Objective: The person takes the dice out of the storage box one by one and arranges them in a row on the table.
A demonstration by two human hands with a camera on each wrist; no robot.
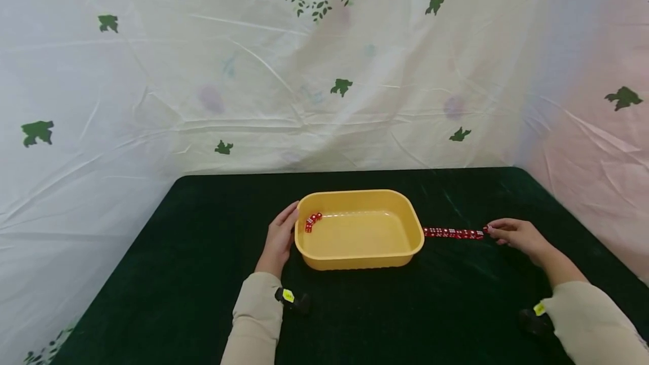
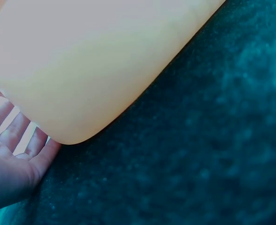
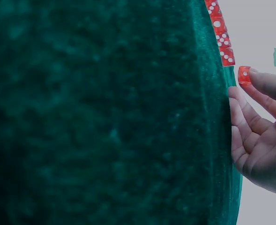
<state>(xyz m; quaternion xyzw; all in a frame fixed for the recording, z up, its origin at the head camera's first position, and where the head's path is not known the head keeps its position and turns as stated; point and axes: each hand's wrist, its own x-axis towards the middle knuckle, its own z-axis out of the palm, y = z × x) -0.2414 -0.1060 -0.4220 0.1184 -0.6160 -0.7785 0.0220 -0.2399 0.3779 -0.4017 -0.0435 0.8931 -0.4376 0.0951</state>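
While a row of red dice [image 1: 453, 233] lies in a straight line on the dark green table [image 1: 203, 275], running from just right of the yellow tub [image 1: 359, 257] out toward the right hand [image 1: 514, 234], that hand pinches the outermost die [image 3: 244, 75] between thumb and forefinger, with the other fingers loosely curled beneath. In the right wrist view this die stands a little apart from the end of the line, so it looks as if it is being lifted away rather than laid down, though the pictures alone cannot settle that. Inside the tub, a few more red dice [image 1: 311, 221] sit bunched in the far left corner, touching the wall. The left hand [image 1: 280, 239] rests against the tub's left side with its fingers straight and spread flat on the plastic, gripping nothing; it seems to be steadying the container. My reading is that the step in hand is moving dice one at a time from the line into the tub, with only a small share across so far. A next move would call for carrying the pinched die over the near rim without nudging the remaining row out of line. Behind the table hangs a pale sheet printed with green leaves [image 1: 342, 87].
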